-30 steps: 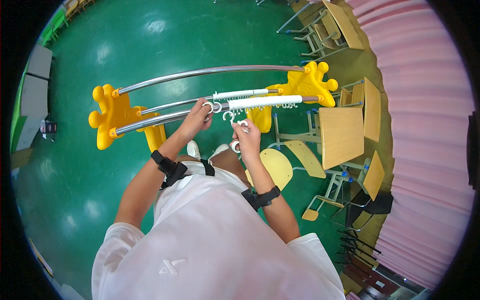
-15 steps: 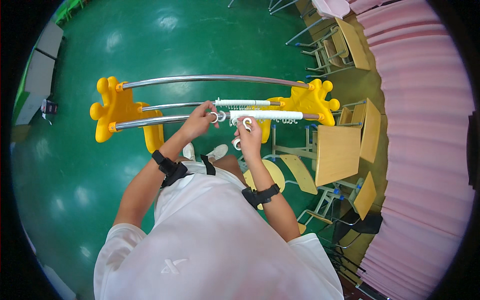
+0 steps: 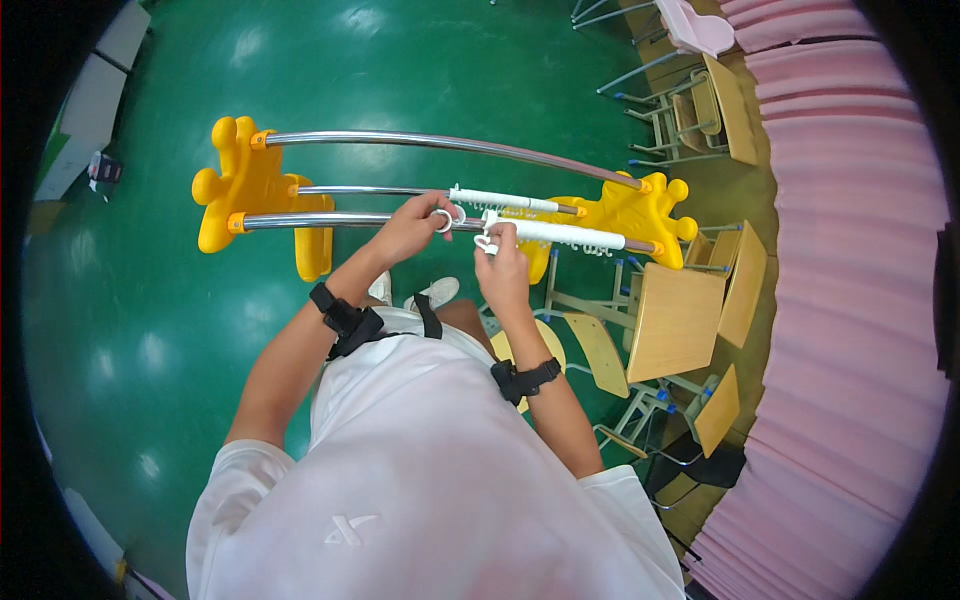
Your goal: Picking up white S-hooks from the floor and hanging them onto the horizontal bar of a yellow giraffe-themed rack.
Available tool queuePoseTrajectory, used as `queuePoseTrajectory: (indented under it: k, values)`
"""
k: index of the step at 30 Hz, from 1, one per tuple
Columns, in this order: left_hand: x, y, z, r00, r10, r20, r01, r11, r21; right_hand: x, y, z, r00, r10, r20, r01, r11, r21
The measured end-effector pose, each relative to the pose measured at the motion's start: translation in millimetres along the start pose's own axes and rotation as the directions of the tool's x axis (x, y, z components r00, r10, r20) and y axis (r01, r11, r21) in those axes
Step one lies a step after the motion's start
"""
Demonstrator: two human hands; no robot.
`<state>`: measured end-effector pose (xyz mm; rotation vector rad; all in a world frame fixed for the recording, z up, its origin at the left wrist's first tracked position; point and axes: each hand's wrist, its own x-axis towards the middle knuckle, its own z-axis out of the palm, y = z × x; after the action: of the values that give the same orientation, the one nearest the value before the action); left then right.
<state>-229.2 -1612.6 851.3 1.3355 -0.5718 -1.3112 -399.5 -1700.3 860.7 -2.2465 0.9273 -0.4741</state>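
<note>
My left hand [image 3: 408, 232] is closed at the near chrome rail [image 3: 330, 219], its fingers pinching a white ring [image 3: 442, 221]. Just to its right, my right hand [image 3: 503, 275] has its fingers bent round another small white ring [image 3: 486, 244], held against the near side of that rail. A row of white pieces with small hanging hooks [image 3: 575, 235] covers the rail's right part. Similar white pieces [image 3: 510, 201] sit on the middle rail behind. Yellow plastic end stands [image 3: 232, 175] carry the rails at both sides. Whether the rings encircle the rail is hard to see.
A third chrome rail [image 3: 420, 140] runs along the far side. Wooden desks [image 3: 675, 320] and chairs stand close on the right, before a pink curtain [image 3: 830, 300]. A pale round stool [image 3: 535, 350] is partly behind my right forearm. The floor [image 3: 150, 330] is green.
The view has shifted and tilted slightly. My right hand has lifted its ring against the near rail's white row, and my left hand stays beside it with its ring.
</note>
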Motion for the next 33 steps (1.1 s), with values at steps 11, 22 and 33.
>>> queuePoseTrajectory:
  k: [11, 22, 33]
  values:
    - [5, -11, -7, 0.995, 0.102, -0.017, -0.100, 0.993, 0.065, -1, 2, 21, 0.996, -0.072, 0.043, 0.076, 0.993, -0.085]
    - [4, -7, -12, 0.999, 0.019, 0.043, -0.020, 1.000, 0.015, -2, 21, 39, 0.962, -0.257, -0.089, 0.236, 0.952, -0.197]
    - [5, -4, -12, 0.998, -0.014, 0.055, 0.014, 1.000, -0.003, -2, 30, 48, 0.964, -0.243, -0.107, 0.211, 0.947, -0.242]
